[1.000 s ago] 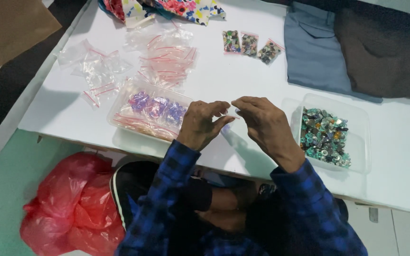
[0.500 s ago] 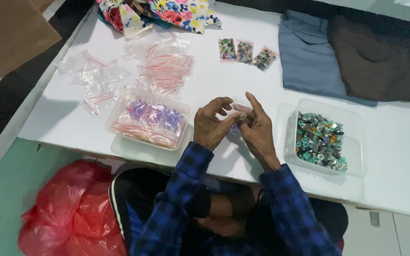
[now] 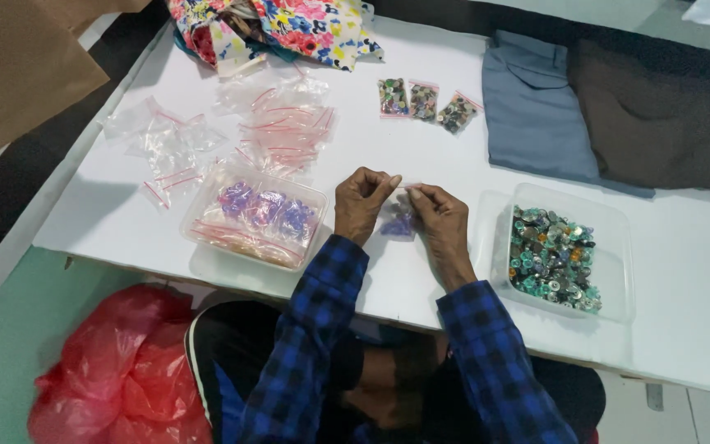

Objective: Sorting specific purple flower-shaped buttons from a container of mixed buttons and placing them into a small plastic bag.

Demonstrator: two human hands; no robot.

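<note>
Two hands are meeting over the near-middle of the white table (image 3: 684, 271): left hand (image 3: 361, 204) and right hand (image 3: 440, 215) are each pinching the top edge of one small clear zip bag (image 3: 398, 224), w/ purplish pieces hanging inside. Fingertips are pressing along the strip, prob. so the bag hangs upright and contents aren't spilling.

Left of the hands, a clear plastic tub (image 3: 255, 220) is holding filled bags, purple/blue contents w/ red seal lines; it's sitting close, likely for easy drop-in. Right of the hands, a second clear tub (image 3: 559, 251) is holding loose buttons, mostly green, silver and dark, also w/in easy reach.

Farther back, left-centre, a loose pile of empty zip bags (image 3: 285, 123) w/ red strips is lying spread out; a smaller scatter (image 3: 166, 148) is lying further left. Far centre, three small filled bags (image 3: 425, 103) of mixed dark/green buttons are lying side by side.

Far right: folded blue-grey garment (image 3: 536, 107) and a dark brown one (image 3: 659, 115) beside it. Far left: bright floral cloth (image 3: 289, 25). On the floor near-left, a red plastic bag (image 3: 117, 370). Brown card sheet (image 3: 18, 66) at far-left corner.
</note>
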